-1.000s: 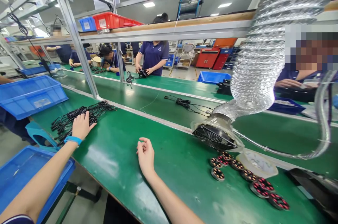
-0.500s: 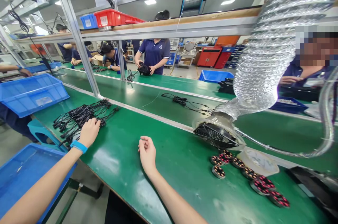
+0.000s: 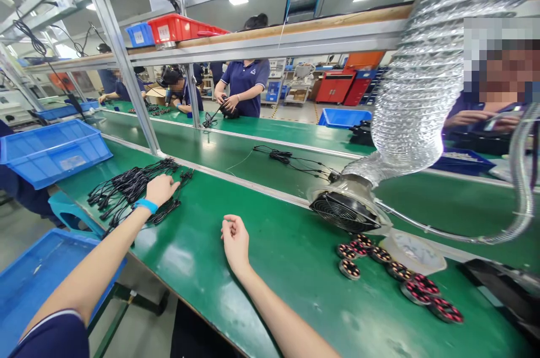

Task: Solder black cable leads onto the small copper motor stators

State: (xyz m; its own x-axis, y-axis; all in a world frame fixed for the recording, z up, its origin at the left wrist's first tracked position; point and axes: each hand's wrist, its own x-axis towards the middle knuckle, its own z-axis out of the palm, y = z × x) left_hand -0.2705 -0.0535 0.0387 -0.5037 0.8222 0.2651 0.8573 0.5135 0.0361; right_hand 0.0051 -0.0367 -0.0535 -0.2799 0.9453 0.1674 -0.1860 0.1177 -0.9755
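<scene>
A pile of black cables (image 3: 122, 186) with small connectors lies on the green bench (image 3: 198, 268) at the left. Over the right side of this pile is my left hand (image 3: 161, 189), wearing a blue wristband, its fingers curled down and closed on some of the black cables. A bundle of them shows just below the palm; the fingertips are partly hidden. My right hand (image 3: 235, 243) rests on the bench near the middle, loosely closed, thumb against curled fingers, and no object shows in it.
Several round motor stators (image 3: 415, 289) lie at the right beside a clear plastic dish (image 3: 415, 251). A black fan (image 3: 343, 213) joins a silver duct. Blue bins (image 3: 54, 150) stand at the left. Another cable bundle (image 3: 280, 155) lies behind the metal rail. Co-workers sit and stand beyond.
My left hand has moved right across the cable pile, and a cable bundle now shows beneath it. My right hand stays in place. Across the bench, a co-worker's hands have come together on a black object.
</scene>
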